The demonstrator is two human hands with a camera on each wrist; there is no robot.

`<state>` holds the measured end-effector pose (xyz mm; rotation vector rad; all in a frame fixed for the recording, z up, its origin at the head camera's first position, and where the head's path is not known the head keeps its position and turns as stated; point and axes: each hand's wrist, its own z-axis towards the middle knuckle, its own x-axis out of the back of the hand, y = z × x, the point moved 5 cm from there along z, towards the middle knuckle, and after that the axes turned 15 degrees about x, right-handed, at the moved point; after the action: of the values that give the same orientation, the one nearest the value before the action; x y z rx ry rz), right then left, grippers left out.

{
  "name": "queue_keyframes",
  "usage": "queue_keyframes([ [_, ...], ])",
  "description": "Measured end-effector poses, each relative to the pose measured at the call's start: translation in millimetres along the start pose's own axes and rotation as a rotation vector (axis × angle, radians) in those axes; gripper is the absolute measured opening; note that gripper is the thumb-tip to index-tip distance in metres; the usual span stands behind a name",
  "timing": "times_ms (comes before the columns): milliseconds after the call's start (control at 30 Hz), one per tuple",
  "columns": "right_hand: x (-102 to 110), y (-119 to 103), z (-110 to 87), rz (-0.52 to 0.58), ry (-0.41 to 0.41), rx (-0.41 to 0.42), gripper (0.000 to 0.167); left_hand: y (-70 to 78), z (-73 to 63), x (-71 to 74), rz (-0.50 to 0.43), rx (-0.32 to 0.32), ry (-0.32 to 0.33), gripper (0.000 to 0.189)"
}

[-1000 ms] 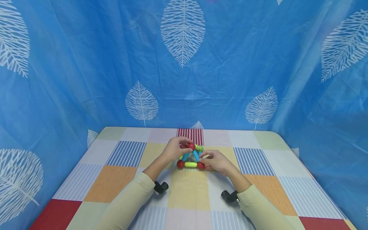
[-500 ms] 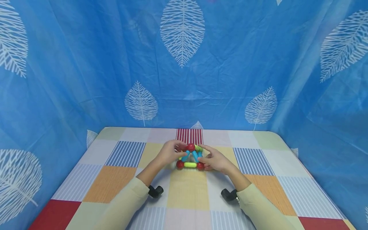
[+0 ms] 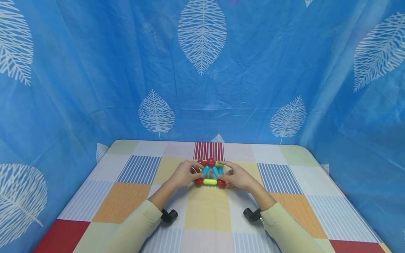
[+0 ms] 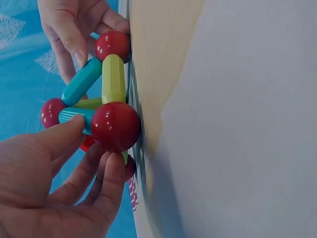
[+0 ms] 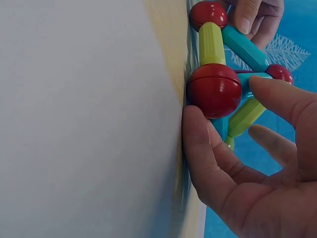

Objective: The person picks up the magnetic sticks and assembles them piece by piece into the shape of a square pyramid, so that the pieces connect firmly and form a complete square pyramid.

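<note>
A ball-and-stick building toy (image 3: 210, 181) stands on the table as a prism-like frame, with red balls, yellow-green rods and blue rods. One red ball (image 3: 211, 162) tops two slanting blue rods (image 3: 205, 171). My left hand (image 3: 184, 174) grips its left side: in the left wrist view the thumb lies on a blue rod (image 4: 82, 118) and the fingers curl against the near red ball (image 4: 116, 127). Opposite, my right hand (image 3: 239, 176) holds the right corner, thumb on a blue rod (image 5: 247, 85), fingers around the red ball (image 5: 214, 90). The far side is partly hidden.
The table (image 3: 207, 214) wears a patchwork-patterned cloth. A blue curtain (image 3: 240, 70) with white leaf prints hangs behind it and on both sides. Black wrist-worn devices (image 3: 252, 215) jut out below both wrists.
My left hand has come down from the top red ball to the frame's lower left side. The right index finger has lifted toward the top; the right hand otherwise stays at its corner.
</note>
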<state>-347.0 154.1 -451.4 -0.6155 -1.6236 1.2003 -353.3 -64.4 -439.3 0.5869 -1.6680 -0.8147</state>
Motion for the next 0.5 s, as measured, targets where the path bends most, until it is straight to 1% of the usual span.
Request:
queue_keyframes([
  [133, 1, 1, -1.7, 0.013, -0.006, 0.009, 0.069, -4.4, -1.6, -0.1, 0.000, 0.046, 0.000, 0.024],
  [233, 3, 2, -4.0, 0.044, -0.010, 0.029, 0.067, -9.4, -3.8, 0.3, -0.012, 0.079, -0.009, 0.025],
  [333, 4, 3, -6.2, 0.048, -0.013, 0.046, 0.056, -13.9, -5.7, 0.1, -0.021, 0.098, -0.026, 0.024],
  [433, 5, 4, -7.6, 0.004, -0.021, 0.068, 0.041, -16.9, -6.9, -0.9, -0.025, 0.117, -0.042, 0.021],
  [500, 5, 4, -8.2, -0.021, -0.022, 0.077, 0.033, -18.0, -7.2, -2.0, -0.024, 0.116, -0.046, 0.019],
])
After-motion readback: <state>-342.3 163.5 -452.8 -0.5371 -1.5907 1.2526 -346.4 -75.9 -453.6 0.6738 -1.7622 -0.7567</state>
